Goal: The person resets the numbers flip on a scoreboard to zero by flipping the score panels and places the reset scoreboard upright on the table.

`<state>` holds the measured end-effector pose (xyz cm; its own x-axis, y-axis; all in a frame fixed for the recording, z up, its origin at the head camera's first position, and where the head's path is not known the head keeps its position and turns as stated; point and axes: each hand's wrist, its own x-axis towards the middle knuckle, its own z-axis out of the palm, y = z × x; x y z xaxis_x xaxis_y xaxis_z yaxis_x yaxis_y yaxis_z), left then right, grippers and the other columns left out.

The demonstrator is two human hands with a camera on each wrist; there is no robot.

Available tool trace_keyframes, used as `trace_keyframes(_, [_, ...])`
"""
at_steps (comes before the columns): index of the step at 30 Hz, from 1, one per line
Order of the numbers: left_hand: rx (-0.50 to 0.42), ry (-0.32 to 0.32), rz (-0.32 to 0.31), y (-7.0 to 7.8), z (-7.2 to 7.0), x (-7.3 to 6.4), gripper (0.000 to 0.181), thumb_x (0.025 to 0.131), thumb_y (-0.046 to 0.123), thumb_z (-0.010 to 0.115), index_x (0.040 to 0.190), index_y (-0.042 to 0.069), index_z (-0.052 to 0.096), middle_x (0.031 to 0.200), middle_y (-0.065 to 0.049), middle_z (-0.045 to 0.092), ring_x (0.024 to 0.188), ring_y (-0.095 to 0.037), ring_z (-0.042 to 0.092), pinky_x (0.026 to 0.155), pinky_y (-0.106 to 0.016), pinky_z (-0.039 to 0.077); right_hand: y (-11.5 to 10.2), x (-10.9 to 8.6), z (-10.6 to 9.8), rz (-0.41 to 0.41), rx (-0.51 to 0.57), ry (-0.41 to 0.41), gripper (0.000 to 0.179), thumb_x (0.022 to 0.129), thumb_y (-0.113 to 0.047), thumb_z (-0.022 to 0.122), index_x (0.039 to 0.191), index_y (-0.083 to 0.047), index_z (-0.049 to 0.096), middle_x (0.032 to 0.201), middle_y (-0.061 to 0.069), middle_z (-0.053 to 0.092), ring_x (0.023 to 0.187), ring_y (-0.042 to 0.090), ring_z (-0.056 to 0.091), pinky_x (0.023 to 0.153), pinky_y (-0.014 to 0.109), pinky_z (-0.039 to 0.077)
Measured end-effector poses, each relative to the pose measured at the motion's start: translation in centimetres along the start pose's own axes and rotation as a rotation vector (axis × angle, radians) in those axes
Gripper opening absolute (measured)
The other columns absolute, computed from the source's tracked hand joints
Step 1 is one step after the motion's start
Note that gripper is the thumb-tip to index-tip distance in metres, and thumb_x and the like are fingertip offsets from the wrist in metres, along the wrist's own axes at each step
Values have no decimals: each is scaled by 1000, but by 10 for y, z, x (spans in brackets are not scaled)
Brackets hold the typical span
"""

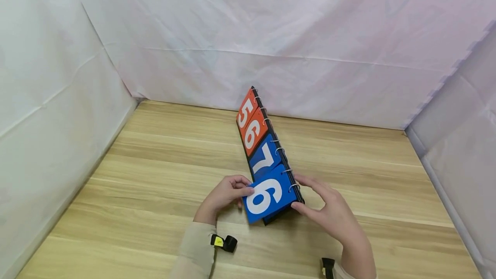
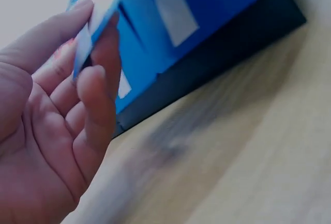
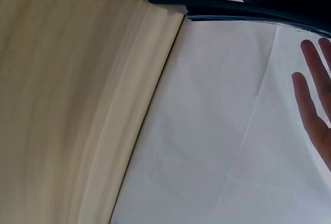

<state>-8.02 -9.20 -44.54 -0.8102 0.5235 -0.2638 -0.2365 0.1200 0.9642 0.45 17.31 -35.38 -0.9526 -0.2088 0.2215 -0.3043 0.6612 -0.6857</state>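
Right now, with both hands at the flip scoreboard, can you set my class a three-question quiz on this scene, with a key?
1. True or false: the left hand rests flat on the table.
2. How many orange digit cards are showing?
3. What fastens the cards to the flip scoreboard?

Key:
1. False; it pinches the nearest blue digit card.
2. Two.
3. Rings.

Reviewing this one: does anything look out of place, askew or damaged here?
The nearest blue card is the one thing askew: it stands away from the flip scoreboard, while the other front cards lie close to it. The left hand pinches its free edge, so this looks deliberate. I see no spill or damage.
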Motion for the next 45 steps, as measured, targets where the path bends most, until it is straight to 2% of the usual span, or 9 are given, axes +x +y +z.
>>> trace_keyframes(12, [24,-68,12,-4,11,5,20,87,17,65,93,-1,60,73,-3,64,51,-16,55,52,-27,52,18,9,-8,-91,125,-55,48,79,-14,74,125,-17,59,125,1,58,117,24,52,96,37,43])
trace_keyframes(16, [20,24,-1,-5,23,12,21,87,21,66,92,1,60,73,-4,65,51,-15,55,51,-26,52,32,17,-12,-63,229,-119,47,84,-9,69,128,-14,56,130,4,54,117,14,50,91,32,46])
trace_keyframes(19, [-13,131,-1,-4,35,20,24,86,23,67,93,1,61,74,-6,66,49,-15,55,50,-27,52,45,26,-16,-3,255,-152,47,87,-12,65,132,-18,52,133,1,51,116,9,48,92,39,44])
trace_keyframes(24, [-51,286,5,-6,51,29,25,85,21,68,95,0,62,78,-7,67,47,-15,53,48,-26,51,64,40,-26,29,297,-238,61,88,-13,64,142,-21,37,142,2,40,123,25,44,97,52,36])
trace_keyframes(26, [-52,319,6,-6,55,31,25,84,21,69,95,0,63,78,-7,67,47,-15,54,47,-26,51,68,43,-31,45,298,-270,64,88,-13,64,143,-20,33,143,5,39,123,30,43,98,49,36])
trace_keyframes(32, [-81,336,31,-7,65,35,26,85,24,68,95,2,62,75,-7,68,53,-17,62,44,-24,50,76,47,-43,148,301,-244,54,91,-17,60,140,-9,39,137,13,44,121,34,43,87,22,45])
trace_keyframes(37, [-41,345,25,-8,65,33,28,84,30,67,93,4,62,69,-7,66,45,-17,58,39,-22,46,78,40,-33,261,313,-193,50,94,-26,55,139,-8,40,138,12,42,123,30,41,87,16,42])
trace_keyframes(41, [-24,334,35,-8,62,32,27,84,31,67,92,6,62,68,-6,65,45,-16,57,37,-23,46,82,32,-23,290,363,-185,48,97,-27,50,141,-10,38,142,13,37,127,30,36,91,19,40])
trace_keyframes(45, [-13,313,46,-8,60,31,21,85,24,68,90,5,61,63,-6,60,43,-15,53,36,-25,46,94,22,-14,317,440,-227,50,101,-27,39,144,-5,28,145,19,30,129,37,33,102,42,36])
